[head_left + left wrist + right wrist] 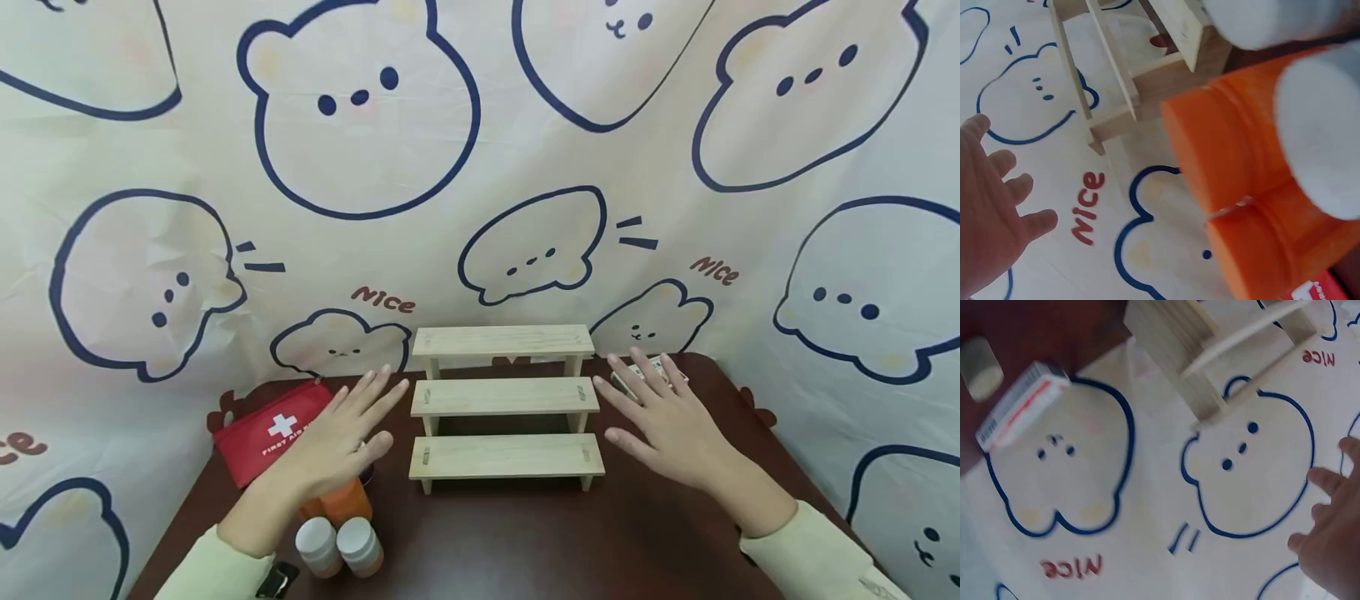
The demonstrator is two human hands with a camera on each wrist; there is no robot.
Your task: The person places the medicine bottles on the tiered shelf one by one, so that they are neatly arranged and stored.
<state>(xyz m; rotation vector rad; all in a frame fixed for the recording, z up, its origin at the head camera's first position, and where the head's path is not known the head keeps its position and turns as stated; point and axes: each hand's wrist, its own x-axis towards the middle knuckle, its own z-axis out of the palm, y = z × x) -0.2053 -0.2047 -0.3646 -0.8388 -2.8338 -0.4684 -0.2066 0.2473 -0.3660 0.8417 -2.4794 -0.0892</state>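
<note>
So, head view first: a three-step wooden rack (504, 397) sits in the middle of the table (480, 550), steps facing the person. The left hand (337, 454) hovers left of the rack, the right hand (671, 425) right of it. Both have fingers stretched out and somewhat apart, with nothing held. My guess is they're framing the rack rather than handling it, since neither looks wrapped around it. A red first aid pouch (273, 429) lies left of the rack, and the orange and white bottles (360, 546) are bunched nearer the person than the pouch, probably parked there so the rack's front is reachable.

Left wrist: the bottles loom large (pretty blurry, sorry), the rack behind them, and that hand's fingertips poke into view, apart and gripping nothing.

Right wrist: a small carton (1025, 406) and a pale tub (980, 367) lie off to the rack's right, likely kept aside for room. Fingers there are loosely spread, nothing between them.
</note>
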